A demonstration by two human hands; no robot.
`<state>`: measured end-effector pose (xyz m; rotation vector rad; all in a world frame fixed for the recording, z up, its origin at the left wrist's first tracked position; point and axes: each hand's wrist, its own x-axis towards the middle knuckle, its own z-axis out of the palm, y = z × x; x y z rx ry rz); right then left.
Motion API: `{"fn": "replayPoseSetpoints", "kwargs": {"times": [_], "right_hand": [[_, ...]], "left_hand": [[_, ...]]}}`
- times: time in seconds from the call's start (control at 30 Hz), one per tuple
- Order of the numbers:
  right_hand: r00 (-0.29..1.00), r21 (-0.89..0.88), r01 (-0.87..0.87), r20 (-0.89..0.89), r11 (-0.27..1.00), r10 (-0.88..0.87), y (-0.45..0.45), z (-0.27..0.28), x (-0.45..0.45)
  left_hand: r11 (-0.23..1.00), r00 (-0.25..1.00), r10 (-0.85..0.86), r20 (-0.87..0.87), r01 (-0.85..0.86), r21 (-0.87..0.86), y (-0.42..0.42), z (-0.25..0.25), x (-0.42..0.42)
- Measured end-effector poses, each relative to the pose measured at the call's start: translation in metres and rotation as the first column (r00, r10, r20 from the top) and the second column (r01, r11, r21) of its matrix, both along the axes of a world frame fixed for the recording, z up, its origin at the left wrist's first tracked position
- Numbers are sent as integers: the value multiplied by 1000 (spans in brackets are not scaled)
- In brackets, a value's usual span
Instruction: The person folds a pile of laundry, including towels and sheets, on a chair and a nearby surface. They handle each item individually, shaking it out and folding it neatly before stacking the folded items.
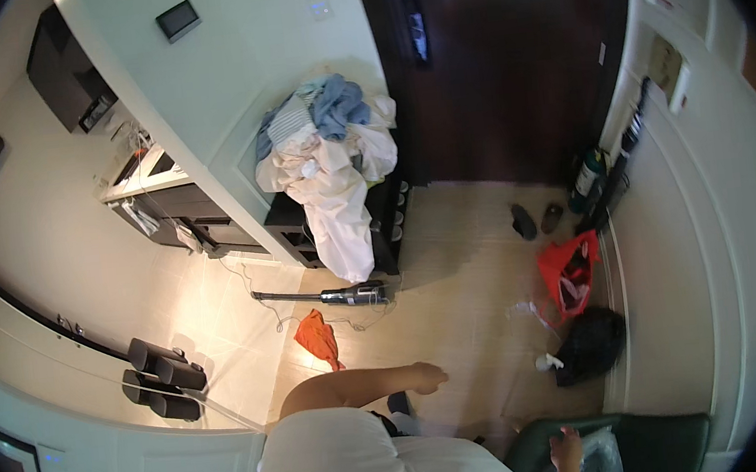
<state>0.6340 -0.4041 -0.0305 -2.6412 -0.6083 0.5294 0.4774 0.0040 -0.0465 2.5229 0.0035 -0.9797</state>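
My left hand (pixel 429 377) hangs over the tiled floor in front of my body, its fingers curled, with nothing visible in it. An orange cloth or bag (pixel 318 339) lies on the floor beyond that forearm. At the lower right, my right hand (pixel 566 450) is over a dark green chair (pixel 669 437). Clear plastic, perhaps a bag (pixel 603 461), lies on the chair right beside this hand. Whether the fingers grip the plastic I cannot tell. A black bag (pixel 590 345) and an open red bag (pixel 569 275) rest on the floor by the right wall.
A stick vacuum cleaner (pixel 353 295) and a loose cable lie across the floor. Clothes and white bedding (pixel 330 172) are heaped on a dark shoe bench (pixel 386 249). Slippers (pixel 523 222) and a green cylinder (pixel 588 181) stand near the dark door (pixel 514 83).
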Motion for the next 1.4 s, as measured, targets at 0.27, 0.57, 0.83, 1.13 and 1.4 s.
{"fn": "replayPoseSetpoints", "kwargs": {"times": [0.27, 0.57, 0.83, 1.13, 1.4], "right_hand": [[869, 175, -458, -119, 872, 480, 299, 26, -8], [588, 225, -749, -208, 623, 781, 557, 13, 92], [541, 673, -663, 126, 329, 832, 937, 116, 178], [362, 453, -888, 582, 79, 728, 1200, 207, 190], [211, -69, -949, 586, 307, 783, 1290, 205, 163]], "left_hand": [[877, 875, 481, 59, -480, -26, 192, 3, -133], [450, 445, 893, 71, -868, -209, 320, 9, -175], [-18, -100, 971, 217, -936, -351, 446, 45, -88], [130, -19, 934, 356, -912, -390, 525, 134, 39], [-45, -377, 627, 681, -891, -452, 579, 141, 49]]}}
